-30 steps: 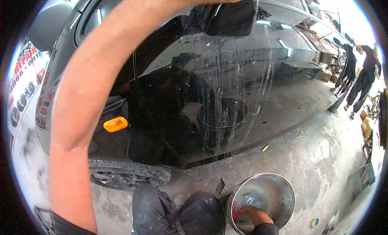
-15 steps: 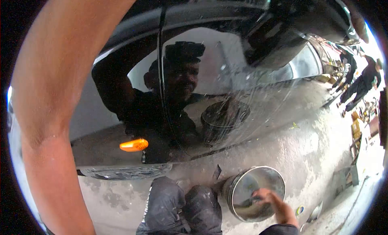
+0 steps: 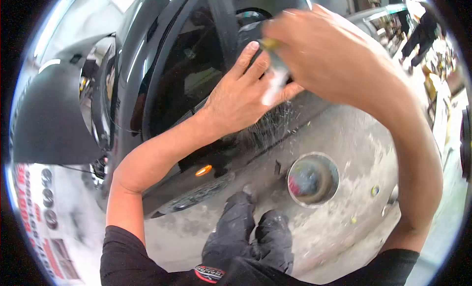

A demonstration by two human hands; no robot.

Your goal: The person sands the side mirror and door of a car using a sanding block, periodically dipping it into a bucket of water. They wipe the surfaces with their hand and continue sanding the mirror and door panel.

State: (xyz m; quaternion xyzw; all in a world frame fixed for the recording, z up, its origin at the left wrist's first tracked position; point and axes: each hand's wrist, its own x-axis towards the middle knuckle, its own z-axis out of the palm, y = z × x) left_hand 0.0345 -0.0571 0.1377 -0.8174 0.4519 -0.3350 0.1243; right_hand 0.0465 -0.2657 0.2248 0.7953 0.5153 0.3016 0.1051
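A black car [image 3: 129, 101] with wet, shiny panels stands in front of me, an orange side light [image 3: 203, 170] low on its side. My left hand [image 3: 238, 98] is open, fingers spread over the car's side. Just beyond its fingertips, my right hand [image 3: 295, 42] is smeared by motion, its fingers curled round a small yellowish thing that I cannot make out. A whitish blur lies between the two hands. Below them, water streaks and drops run down the dark panel. A round metal bucket [image 3: 314, 206] holding cloudy water stands on the floor below.
At the left a large dark panel [image 3: 54, 119] juts out beside the car, above a banner [image 3: 37, 222] with red lettering. My legs [image 3: 231, 227] are beneath me on the stained concrete floor [image 3: 364, 163]. Another person [image 3: 420, 32] stands far right, near piled items.
My right hand has come out of the bucket and up to the car. My left hand has come into view on the car, and my view has risen and drawn back.
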